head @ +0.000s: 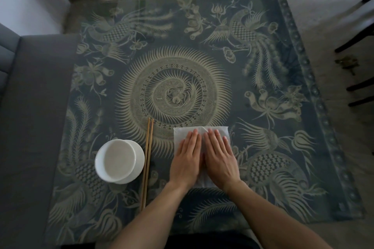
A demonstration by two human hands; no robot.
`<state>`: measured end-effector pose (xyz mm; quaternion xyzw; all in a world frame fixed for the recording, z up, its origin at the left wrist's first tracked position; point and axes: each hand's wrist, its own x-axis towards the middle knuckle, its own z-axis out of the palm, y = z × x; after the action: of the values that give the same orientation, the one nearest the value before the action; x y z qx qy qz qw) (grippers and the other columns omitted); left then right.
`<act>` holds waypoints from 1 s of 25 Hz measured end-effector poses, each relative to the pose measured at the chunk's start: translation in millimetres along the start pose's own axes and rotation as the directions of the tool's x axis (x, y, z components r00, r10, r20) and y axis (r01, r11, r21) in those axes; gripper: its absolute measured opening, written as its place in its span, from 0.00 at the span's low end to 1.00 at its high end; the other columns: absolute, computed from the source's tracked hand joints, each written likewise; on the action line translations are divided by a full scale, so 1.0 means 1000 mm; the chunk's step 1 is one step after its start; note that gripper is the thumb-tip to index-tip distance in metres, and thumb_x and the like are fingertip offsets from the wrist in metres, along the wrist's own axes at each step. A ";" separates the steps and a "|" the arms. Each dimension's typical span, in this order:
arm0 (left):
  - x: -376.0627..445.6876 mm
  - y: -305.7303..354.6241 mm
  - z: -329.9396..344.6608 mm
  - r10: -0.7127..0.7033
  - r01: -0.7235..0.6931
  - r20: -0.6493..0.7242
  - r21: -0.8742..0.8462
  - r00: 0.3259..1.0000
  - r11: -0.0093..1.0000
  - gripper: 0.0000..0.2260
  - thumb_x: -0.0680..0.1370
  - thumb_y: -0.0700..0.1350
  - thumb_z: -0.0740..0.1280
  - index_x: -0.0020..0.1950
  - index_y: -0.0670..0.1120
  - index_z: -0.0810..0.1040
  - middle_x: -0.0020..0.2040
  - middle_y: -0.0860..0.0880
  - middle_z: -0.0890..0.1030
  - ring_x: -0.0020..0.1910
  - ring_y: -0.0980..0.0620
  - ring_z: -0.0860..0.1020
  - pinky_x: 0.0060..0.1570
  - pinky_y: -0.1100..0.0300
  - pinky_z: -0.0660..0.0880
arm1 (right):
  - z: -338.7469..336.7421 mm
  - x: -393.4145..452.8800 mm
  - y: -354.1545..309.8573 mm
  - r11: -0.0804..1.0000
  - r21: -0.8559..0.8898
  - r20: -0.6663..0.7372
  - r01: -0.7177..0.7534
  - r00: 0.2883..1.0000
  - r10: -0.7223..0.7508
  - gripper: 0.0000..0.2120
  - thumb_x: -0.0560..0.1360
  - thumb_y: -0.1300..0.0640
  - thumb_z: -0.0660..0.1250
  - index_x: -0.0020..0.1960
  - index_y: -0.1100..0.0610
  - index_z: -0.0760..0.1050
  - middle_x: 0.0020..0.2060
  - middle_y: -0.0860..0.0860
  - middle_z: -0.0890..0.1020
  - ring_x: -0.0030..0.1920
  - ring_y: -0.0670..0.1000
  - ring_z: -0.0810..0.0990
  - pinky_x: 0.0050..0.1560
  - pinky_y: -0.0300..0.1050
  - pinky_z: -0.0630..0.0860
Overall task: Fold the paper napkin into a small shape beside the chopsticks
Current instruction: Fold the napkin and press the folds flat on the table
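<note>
My left hand (187,157) and my right hand (219,156) lie flat, side by side, on the paper napkin (183,133), low in the frame and a little right of centre. My fingers (194,137) are stretched out straight and close together; they press down and have hold of nothing. The napkin sits on the patterned surface (263,91), right of the chopsticks (147,159) with a strip of surface between them. Left of the chopsticks, just beside them, stands a white bowl (119,160).

I judge I am flattening a layer or setting a crease. A small flap or turned corner shows at the napkin's upper edge, between my fingertips.

What I see going wrong:
- The paper is thin; if I drag my palms outward instead of pressing, it may wrinkle or tear at that flap.
- The surface looks glossy, so the napkin may slide under uneven pressure and the edges will not line up.
- If my left hand sweeps wide toward the left, it could knock the chopsticks against the bowl.
</note>
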<state>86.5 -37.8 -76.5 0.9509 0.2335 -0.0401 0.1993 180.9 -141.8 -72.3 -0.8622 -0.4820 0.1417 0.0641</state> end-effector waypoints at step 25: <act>-0.010 -0.047 0.005 -0.059 0.052 0.027 0.209 0.998 0.977 0.40 0.76 0.72 0.50 0.80 0.52 0.46 0.81 0.43 0.44 0.79 0.43 0.44 0.73 0.34 0.44 | 0.011 0.003 0.036 0.984 -0.101 -0.010 -0.144 0.990 0.144 0.41 0.75 0.28 0.48 0.79 0.49 0.44 0.79 0.59 0.45 0.77 0.62 0.40 0.71 0.72 0.43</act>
<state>56.1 -5.8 -96.2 0.9588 0.2513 -0.0855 0.1013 208.5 -158.7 -92.4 -0.8971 -0.4251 0.1203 0.0103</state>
